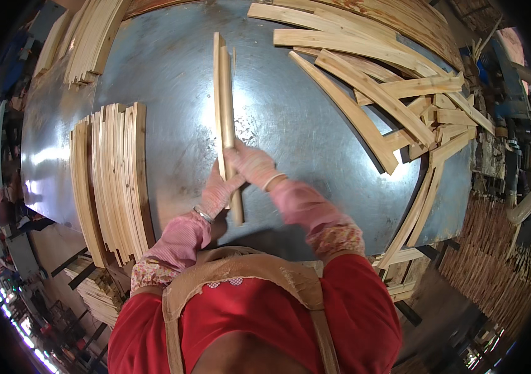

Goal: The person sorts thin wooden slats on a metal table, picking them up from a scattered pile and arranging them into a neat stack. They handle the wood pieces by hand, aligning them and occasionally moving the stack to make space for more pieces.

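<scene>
Two long, narrow wooden strips stand out from my hands toward the far side of the metal table. My left hand (217, 190), in a pale pink work glove, is closed round the lower part of the left wooden strip (218, 93). Just above and to its right, my right hand (254, 166), gloved alike and slightly blurred, grips the right wooden strip (227, 93). The strips lie side by side, and the right one's near end shows below my hands. A thin wooden sliver (235, 61) lies beside their far ends. My fingertips are partly hidden.
A neat row of wooden strips (116, 181) lies at the left of the metal table (172, 75). More stacked strips (94, 43) are at the far left. Loose, crossed boards (377, 93) cover the far right. Bundled thin sticks (489, 262) stand beyond the right edge.
</scene>
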`<action>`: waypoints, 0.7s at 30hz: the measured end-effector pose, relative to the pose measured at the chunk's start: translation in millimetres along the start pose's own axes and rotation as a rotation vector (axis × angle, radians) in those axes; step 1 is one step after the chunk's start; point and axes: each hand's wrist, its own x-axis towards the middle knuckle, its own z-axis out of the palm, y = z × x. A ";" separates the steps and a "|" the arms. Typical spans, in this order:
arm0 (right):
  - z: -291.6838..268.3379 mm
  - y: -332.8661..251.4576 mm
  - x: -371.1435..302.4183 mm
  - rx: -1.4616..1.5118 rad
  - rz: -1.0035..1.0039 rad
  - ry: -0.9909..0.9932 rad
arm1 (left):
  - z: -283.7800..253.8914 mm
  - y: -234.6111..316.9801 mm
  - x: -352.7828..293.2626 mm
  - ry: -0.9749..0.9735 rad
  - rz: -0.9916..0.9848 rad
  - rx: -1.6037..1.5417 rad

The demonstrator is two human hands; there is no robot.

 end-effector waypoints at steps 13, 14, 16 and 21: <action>-208.6 162.8 -34.9 -0.622 0.341 0.751 | -70.0 -34.3 -45.7 0.118 -0.096 0.011; -198.9 150.0 -42.6 -0.605 0.358 0.662 | -70.6 -24.1 -55.5 0.174 -0.074 0.168; -149.2 127.9 -48.7 -0.476 0.226 0.624 | -73.3 -2.4 -80.9 0.295 -0.022 0.478; 10.8 55.2 -101.8 0.192 0.212 0.448 | -170.2 -73.4 -145.8 0.804 0.213 1.305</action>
